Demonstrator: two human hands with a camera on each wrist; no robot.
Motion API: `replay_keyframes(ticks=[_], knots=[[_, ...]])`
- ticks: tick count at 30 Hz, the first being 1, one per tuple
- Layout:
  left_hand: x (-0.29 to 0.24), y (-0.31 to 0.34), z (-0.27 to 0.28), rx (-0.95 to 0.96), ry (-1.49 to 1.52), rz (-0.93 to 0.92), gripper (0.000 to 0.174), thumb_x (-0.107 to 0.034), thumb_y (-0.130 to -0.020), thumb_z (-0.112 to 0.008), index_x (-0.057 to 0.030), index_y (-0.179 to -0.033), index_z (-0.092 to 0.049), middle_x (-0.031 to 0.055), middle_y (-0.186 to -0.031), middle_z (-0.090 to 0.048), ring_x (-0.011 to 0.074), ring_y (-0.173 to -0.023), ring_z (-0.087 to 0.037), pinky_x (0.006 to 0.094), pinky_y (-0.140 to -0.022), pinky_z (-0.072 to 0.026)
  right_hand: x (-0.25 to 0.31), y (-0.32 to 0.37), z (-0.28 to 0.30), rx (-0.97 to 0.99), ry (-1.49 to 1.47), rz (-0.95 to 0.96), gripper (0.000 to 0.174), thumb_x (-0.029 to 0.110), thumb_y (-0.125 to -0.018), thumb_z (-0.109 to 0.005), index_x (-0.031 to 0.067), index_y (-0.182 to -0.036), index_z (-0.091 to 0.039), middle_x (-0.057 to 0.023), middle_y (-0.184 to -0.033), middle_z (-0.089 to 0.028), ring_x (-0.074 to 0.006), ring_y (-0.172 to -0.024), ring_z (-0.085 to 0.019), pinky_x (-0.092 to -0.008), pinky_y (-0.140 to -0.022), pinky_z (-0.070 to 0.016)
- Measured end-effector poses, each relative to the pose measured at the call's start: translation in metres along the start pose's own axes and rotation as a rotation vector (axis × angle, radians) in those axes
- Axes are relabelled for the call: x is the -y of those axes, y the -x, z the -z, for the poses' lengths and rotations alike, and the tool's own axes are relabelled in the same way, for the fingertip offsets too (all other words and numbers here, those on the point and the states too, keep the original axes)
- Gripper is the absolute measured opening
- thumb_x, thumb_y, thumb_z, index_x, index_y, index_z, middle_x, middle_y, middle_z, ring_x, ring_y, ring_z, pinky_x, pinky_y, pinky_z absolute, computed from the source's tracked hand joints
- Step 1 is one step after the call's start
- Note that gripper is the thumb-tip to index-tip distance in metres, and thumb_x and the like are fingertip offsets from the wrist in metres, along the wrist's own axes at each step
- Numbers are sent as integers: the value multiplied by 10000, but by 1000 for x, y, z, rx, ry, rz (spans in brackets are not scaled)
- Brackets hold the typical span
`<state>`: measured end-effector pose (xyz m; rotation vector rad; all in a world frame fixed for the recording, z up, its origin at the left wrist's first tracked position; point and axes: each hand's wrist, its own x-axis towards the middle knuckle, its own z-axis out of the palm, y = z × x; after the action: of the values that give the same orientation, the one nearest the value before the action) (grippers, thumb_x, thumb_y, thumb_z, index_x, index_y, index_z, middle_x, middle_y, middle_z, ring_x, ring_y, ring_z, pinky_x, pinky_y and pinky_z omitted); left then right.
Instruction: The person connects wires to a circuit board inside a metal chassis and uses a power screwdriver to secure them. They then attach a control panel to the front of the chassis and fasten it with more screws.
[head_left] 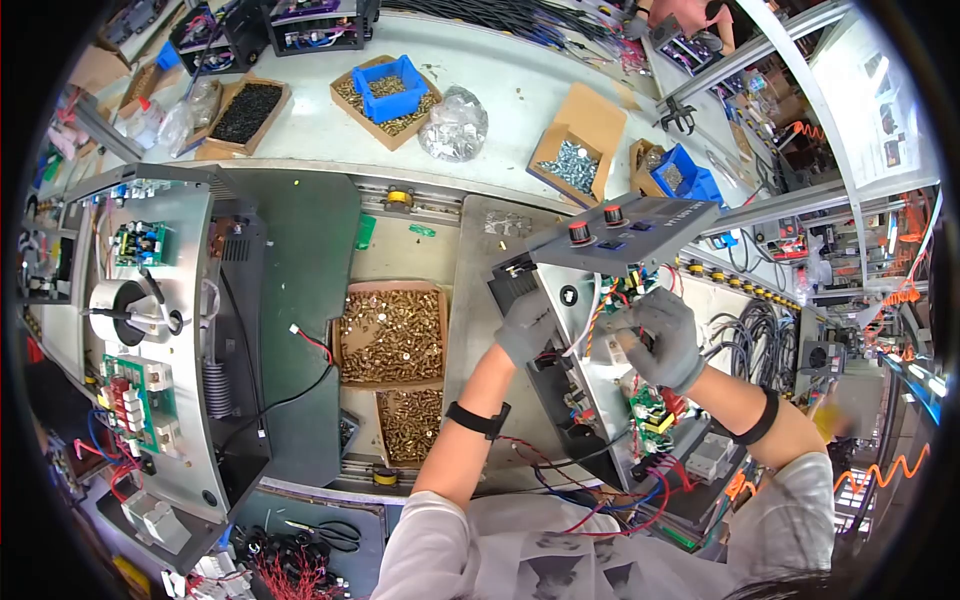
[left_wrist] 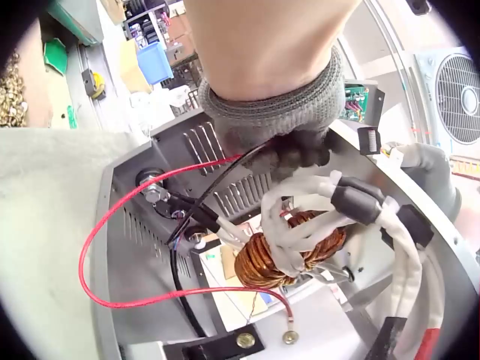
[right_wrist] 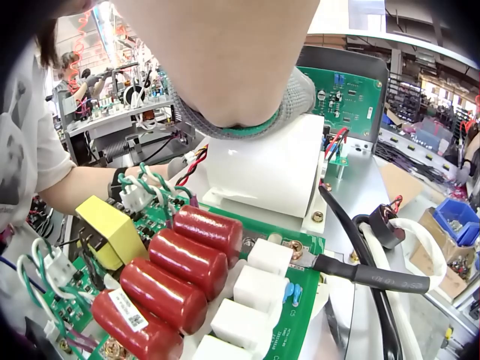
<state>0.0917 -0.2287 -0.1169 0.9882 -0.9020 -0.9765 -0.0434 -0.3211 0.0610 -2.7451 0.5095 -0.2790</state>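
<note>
Left hand (left_wrist: 281, 150) is reaching into the case (left_wrist: 135, 259), right hand (head_left: 658, 340) is hovering above; can't tell either grip. Sticker (right_wrist: 129, 311), right-wrist lower left, is staying unreadable.

From the head, we see a long pale table (head_left: 510, 90) at twelve o'clock, a bright white sheet (head_left: 872, 120) at two and an orange curly cord (head_left: 882, 472) at four. From our left wrist, a white fan box (left_wrist: 459, 97) is at two.
</note>
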Motion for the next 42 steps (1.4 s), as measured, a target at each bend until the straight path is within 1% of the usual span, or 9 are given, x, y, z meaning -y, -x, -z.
replay_keyframes(ticks=[6, 13, 24, 31, 33, 35, 39, 40, 42], knots=[[1, -2, -12, -120, -15, -83, 353, 70, -723, -413, 19, -1020, -596, 162, -898, -649, 244, -817, -639, 310, -732, -492, -1, -1, -1, -20, -16, 25, 148, 104, -619, -630, 95, -756, -684, -63, -696, -610, -232, -621, -538, -335, -557, -435], [17, -2, -17, -468, 34, -7, 293, 104, -722, -474, 21, -953, -634, 129, -830, -673, 143, -754, -637, 267, -693, -494, 4, -3, 1, -16, 14, -4, 140, 108, -614, -610, 93, -737, -674, -63, -684, -600, -236, -622, -534, -337, -548, -425], [-9, 10, -10, -237, 405, 218, 169, 22, -828, -527, 38, -960, -632, 52, -829, -649, 97, -689, -606, 241, -625, -494, 5, -3, 0, -51, 18, 15, 120, 96, -613, -614, 91, -716, -675, -76, -664, -603, -239, -601, -539, -342, -545, -436], [-9, 27, -9, -274, 221, 314, 215, 45, -809, -514, 35, -982, -640, 61, -849, -644, 109, -745, -598, 252, -676, -490, 3, -2, 0, -96, -35, 52, 99, 95, -641, -608, 63, -731, -637, -78, -678, -585, -228, -601, -528, -330, -550, -429], [-5, 15, -17, -368, -32, 128, 227, 65, -787, -510, 30, -966, -646, 60, -885, -650, 114, -795, -599, 260, -729, -481, 4, 3, -1, -113, -41, 74, 94, 93, -670, -602, 54, -754, -612, -79, -689, -573, -217, -599, -521, -319, -554, -425], [1, 7, -19, -442, 34, 86, 230, 68, -788, -517, 30, -978, -641, 57, -879, -655, 116, -833, -596, 267, -761, -472, 3, 9, -4, -310, -339, -223, 94, 107, -746, -585, 44, -804, -545, -84, -732, -549, -191, -594, -497, -296, -556, -405], [0, 15, -16, -341, 108, 145, 341, 59, -810, -528, 14, -1147, -536, 88, -1059, -612, 150, -975, -579, 274, -850, -449, -23, 9, -15, -664, -374, -414, 95, 119, -823, -552, 32, -818, -516, -88, -783, -547, -155, -619, -486, -280, -565, -390], [1, 20, -13, -319, 24, 81, 352, 50, -825, -518, 1, -1173, -497, 91, -1116, -577, 163, -1039, -556, 288, -880, -440, -28, 10, -17, -613, -347, -473, 82, 105, -875, -501, 23, -882, -506, -12, -804, -490, -89, -752, -423, -233, -711, -377], [-11, 27, -20, -547, -91, -17, 352, -22, -785, -590, -10, -1132, -530, 87, -1000, -585, 182, -909, -574, 306, -799, -457, -21, 4, -12, -492, -353, -554, 153, 158, -814, -563, 32, -868, -630, -84, -754, -579, -188, -690, -541, -324, -629, -428]])
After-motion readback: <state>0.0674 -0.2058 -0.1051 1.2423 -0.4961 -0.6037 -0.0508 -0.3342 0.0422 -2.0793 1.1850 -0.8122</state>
